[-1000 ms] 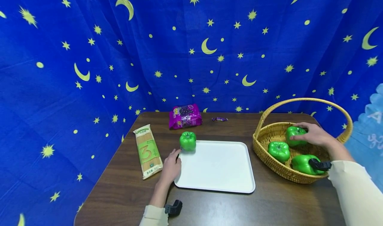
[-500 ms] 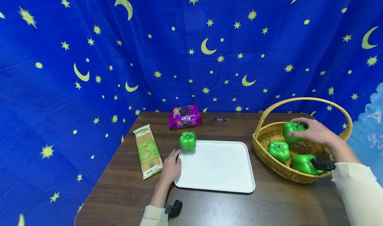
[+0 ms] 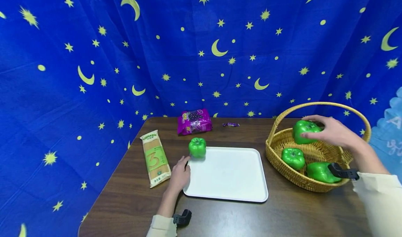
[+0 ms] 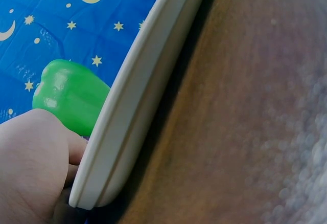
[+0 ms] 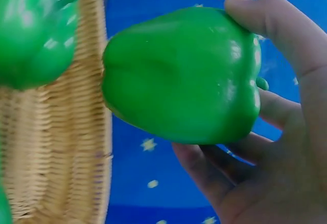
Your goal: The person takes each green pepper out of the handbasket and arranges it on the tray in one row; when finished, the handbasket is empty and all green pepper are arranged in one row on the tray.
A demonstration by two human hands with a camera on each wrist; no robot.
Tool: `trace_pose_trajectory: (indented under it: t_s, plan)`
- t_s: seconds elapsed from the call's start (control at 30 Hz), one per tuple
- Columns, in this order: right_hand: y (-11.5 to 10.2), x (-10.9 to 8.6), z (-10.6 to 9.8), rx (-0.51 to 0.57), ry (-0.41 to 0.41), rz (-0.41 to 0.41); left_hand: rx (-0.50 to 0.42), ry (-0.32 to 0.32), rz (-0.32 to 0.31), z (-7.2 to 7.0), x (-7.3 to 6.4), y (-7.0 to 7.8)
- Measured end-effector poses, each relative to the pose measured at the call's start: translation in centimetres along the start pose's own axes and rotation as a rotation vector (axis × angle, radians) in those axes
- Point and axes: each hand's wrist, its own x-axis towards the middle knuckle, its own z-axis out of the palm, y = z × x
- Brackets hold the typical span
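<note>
My right hand [image 3: 334,132] grips a green bell pepper [image 3: 304,131] above the wicker basket [image 3: 284,170]. Thumb and fingers wrap the held bell pepper [image 5: 179,75] from one side in the right wrist view. Two more green bell peppers, a front-left one [image 3: 293,158] and a front-right one [image 3: 321,171], lie in the basket. At the left edge of the white tray [image 3: 226,174], my left hand [image 3: 180,174] holds the rim; its fingertips are partly hidden behind that rim in the left wrist view. Another green bell pepper [image 3: 197,147] sits at the tray's far left corner.
A pack of noodles [image 3: 154,159] lies left of the tray. Behind it are a purple snack bag [image 3: 194,122] and a small purple-wrapped candy [image 3: 230,124]. The basket's tall handle [image 3: 320,104] arches over its opening. A blue star-patterned curtain [image 3: 176,55] hangs behind the table [image 3: 125,202].
My right hand has lifted the bell pepper from the basket's back, moving up and slightly left. The left hand, tray and other bell peppers stay in place.
</note>
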Motion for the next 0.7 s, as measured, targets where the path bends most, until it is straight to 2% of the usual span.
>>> trace_pose_trajectory:
  t_s: [0.13,0.23,0.43,0.53,0.7]
  plan:
    - [-1.8,-0.2,-0.6,0.003,0.03,-0.053,-0.005,0.0,0.0,0.0,0.0,0.1]
    - [-3.1,-0.4,-0.8,-0.005,0.024,-0.072,-0.006,0.002,0.001,0.0,0.0,0.1]
    - [-5.6,-0.6,-0.7,-0.001,-0.049,-0.081,-0.001,0.004,0.0,0.0,-0.1,0.1]
    - [-6.7,-0.5,-0.6,0.02,-0.085,-0.113,0.005,0.006,0.008,0.0,-0.2,0.1]
    - [-8.3,-0.1,0.1,0.043,-0.086,-0.161,-0.004,-0.001,0.006,-0.1,-0.2,0.2]
